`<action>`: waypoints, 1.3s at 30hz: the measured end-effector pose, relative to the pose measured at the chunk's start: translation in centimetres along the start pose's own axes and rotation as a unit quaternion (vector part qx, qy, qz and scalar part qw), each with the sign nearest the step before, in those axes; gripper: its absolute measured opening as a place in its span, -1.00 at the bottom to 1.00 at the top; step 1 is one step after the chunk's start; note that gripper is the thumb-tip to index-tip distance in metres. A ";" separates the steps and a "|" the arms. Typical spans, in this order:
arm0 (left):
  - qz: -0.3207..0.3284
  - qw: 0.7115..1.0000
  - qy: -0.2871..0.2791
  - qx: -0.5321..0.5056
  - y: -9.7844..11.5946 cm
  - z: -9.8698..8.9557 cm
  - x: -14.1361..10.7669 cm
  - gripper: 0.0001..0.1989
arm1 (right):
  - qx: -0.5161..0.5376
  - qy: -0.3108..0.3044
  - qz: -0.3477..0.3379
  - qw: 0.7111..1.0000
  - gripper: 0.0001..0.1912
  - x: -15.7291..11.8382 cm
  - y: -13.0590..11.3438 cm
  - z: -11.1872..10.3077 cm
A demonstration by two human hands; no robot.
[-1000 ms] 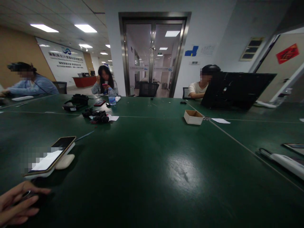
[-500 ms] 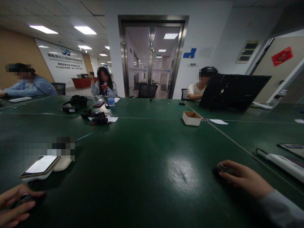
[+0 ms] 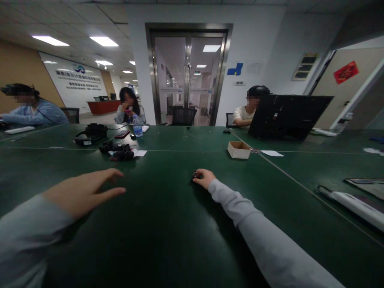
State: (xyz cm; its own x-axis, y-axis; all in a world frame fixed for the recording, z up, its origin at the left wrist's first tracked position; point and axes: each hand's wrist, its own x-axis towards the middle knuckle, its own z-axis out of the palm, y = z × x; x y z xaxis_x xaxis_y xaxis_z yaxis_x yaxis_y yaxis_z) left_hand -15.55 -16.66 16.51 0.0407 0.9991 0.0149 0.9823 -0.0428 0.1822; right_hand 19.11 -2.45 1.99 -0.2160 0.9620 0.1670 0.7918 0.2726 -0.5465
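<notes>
Out over the green tabletop (image 3: 156, 228), my right hand (image 3: 205, 178) is closed, with thumb and fingertips pinching a small dark cylinder with a metallic ring on top (image 3: 195, 174). The cylinder is at or just above the table surface; its exact kind is too small to tell. To the left, my left hand (image 3: 81, 192) reaches forward above the table, thumb and fingers apart, with nothing between them. My left hand and sleeve cover the area where a phone lay.
A small open box (image 3: 239, 151) stands beyond my right hand. Black camera-like gear (image 3: 118, 151), a headset (image 3: 90, 134) and a water bottle (image 3: 138, 126) lie farther left. A white power strip (image 3: 357, 206) and a monitor (image 3: 291, 116) are at right. Several people sit across the table.
My right hand has moved left and farther forward with the dark cylinder. My left hand has moved forward and right, and has let go of the small ringed piece it held.
</notes>
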 end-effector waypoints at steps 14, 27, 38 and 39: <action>0.105 0.925 0.100 -0.351 14.6 18.0 17.9 -0.68 | -0.017 0.133 0.057 0.989 -0.83 3.7 -1.4 4.6; 0.018 0.845 0.164 -0.508 13.9 20.4 19.0 -0.85 | 0.132 0.206 0.013 0.970 -0.83 4.3 -0.9 5.3; 0.041 0.809 0.146 -0.567 13.4 21.9 20.6 -0.84 | 0.415 0.160 0.036 0.895 -0.73 4.9 0.0 4.8; 0.045 0.809 0.140 -0.570 13.3 21.8 20.5 -0.83 | 0.443 0.160 0.047 0.881 -0.73 4.9 0.1 4.7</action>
State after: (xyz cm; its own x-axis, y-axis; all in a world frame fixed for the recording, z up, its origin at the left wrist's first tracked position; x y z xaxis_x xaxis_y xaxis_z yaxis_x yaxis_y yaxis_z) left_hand 2.33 3.41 -2.24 -0.0973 0.9573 0.2723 0.1654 -0.2542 0.9529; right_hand 15.39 2.35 -1.12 0.1100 0.9663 0.2327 0.0107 0.2330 -0.9724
